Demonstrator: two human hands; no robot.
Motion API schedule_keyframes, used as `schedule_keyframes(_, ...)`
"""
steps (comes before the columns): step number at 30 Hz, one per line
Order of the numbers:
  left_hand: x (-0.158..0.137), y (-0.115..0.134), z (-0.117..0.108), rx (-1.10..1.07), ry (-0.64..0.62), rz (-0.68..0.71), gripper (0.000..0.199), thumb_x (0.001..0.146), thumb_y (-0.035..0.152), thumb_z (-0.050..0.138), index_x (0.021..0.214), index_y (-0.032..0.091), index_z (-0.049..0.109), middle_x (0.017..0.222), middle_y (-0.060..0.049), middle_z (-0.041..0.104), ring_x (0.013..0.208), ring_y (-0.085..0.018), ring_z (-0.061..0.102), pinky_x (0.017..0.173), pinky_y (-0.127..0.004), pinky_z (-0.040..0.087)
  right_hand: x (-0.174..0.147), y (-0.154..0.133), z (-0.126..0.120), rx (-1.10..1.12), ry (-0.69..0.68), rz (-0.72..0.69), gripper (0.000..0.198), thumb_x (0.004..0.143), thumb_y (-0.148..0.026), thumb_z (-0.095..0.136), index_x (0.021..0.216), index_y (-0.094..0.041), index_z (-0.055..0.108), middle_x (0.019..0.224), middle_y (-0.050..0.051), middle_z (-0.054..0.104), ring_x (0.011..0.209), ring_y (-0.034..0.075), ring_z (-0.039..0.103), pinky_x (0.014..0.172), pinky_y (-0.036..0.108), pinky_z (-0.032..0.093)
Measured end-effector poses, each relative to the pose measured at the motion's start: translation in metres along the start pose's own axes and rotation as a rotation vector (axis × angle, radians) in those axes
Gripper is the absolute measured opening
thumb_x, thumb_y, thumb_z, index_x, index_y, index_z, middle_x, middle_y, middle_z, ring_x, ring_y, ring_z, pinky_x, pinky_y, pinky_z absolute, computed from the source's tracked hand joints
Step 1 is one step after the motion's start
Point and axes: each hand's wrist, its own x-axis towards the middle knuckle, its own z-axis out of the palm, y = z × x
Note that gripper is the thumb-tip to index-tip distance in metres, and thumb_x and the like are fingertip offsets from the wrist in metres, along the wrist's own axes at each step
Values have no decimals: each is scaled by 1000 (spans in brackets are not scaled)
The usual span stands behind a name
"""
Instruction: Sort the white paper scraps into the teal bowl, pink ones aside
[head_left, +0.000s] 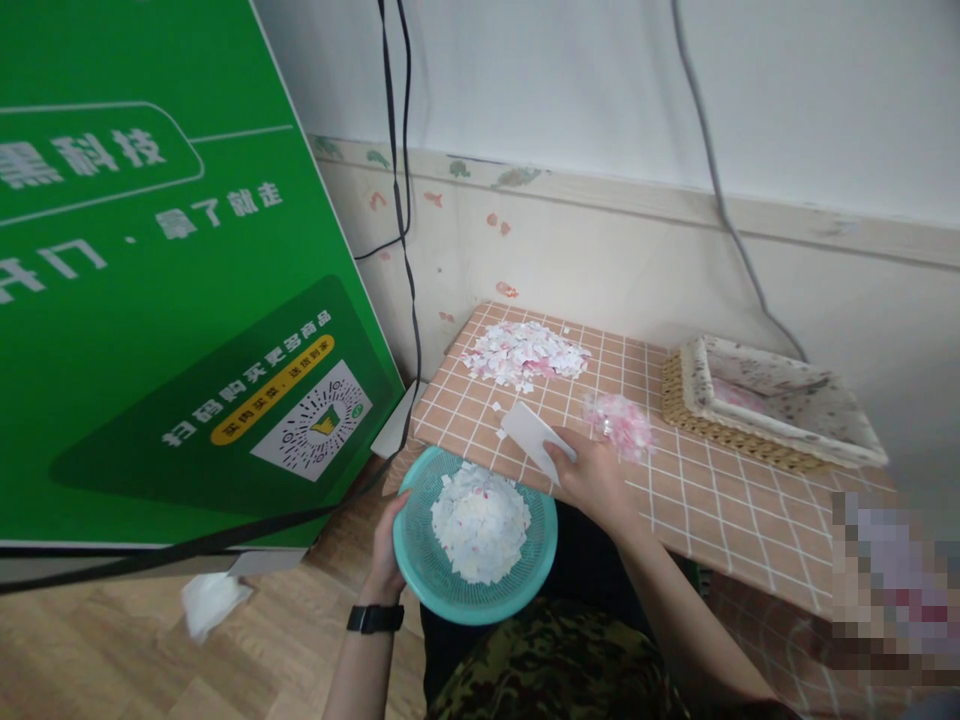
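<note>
Wht. card [527, 432] is gripped by R hand [596, 480], long axis angled twd. paper pile [525, 352] nr. tabletop's [705, 510] far-L corner; colander [550, 525] is gripped by L hand [386, 550] at near edge.

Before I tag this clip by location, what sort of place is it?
Perhaps a shop corner or similar indoor room: a green panel with a QR code, a grid-patterned table by the wall, and wood-look floor.
</note>
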Motion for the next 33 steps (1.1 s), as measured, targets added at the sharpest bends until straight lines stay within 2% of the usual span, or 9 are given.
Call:
schedule_keyframes(4,0,0,0,-2,-18,-12,23,71,27,64,85,10,72,78,-11,74,70,-25,68,72,-36,53,-4,-8,2,0,-21,-60,31,87,-27,44,107,-20,66,84,7,72,69,21,66,60,28,46)
schedule_keyframes(7,0,0,-1,2,-17,12,24,72,27,64,87,10,71,78,-11,74,71,-25,68,74,-37,53,-13,-17,3,35,-87,-113,31,88,-26,43,108,-21,66,84,7,72,68,20,66,62,28,48)
schedule_keyframes(12,-3,0,1,1,-28,16,23,71,27,65,87,11,71,80,-9,74,71,-24,68,74,-38,52,-19,-21,-4,191,-193,-222,29,89,-24,44,107,-25,67,97,4,71,80,18,68,70,29,51)
schedule_keyframes(15,-4,1,1,17,-12,12,23,71,28,65,84,11,71,75,-9,74,68,-24,68,72,-38,53,-11,-3,-15,191,-96,-177,29,88,-27,46,106,-23,67,101,5,71,83,19,67,71,30,51)
schedule_keyframes(18,-4,0,0,17,-21,18,24,72,29,65,85,10,71,75,-9,74,70,-25,68,73,-37,52,-1,25,-27,58,58,-85,27,86,-31,49,101,-22,70,92,6,72,75,21,67,67,32,51)
schedule_keyframes(20,-3,-2,-2,2,-38,14,26,73,30,65,89,10,71,81,-10,74,75,-26,68,77,-38,51,1,39,-30,-50,101,-37,28,85,-33,49,101,-22,70,84,7,73,68,22,67,62,32,49)
schedule_keyframes(23,-2,-6,-4,-14,-61,2,27,74,30,64,91,11,71,85,-11,74,80,-27,68,79,-39,50,-2,48,-29,-144,104,-39,29,86,-32,48,101,-21,70,78,7,72,64,22,65,59,31,47)
schedule_keyframes(28,-5,-12,-3,-27,-73,21,23,73,30,65,87,13,70,82,-8,74,76,-25,68,79,-39,50,-12,41,-23,-25,9,-148,29,89,-29,43,98,-22,70,83,7,73,65,19,66,60,28,47)
schedule_keyframes(33,-12,-17,4,-18,-22,7,26,69,31,67,85,11,71,80,-9,74,80,-28,68,79,-41,50,-23,33,-25,-45,34,-143,29,89,-27,44,105,-19,67,83,9,72,71,21,67,65,31,49)
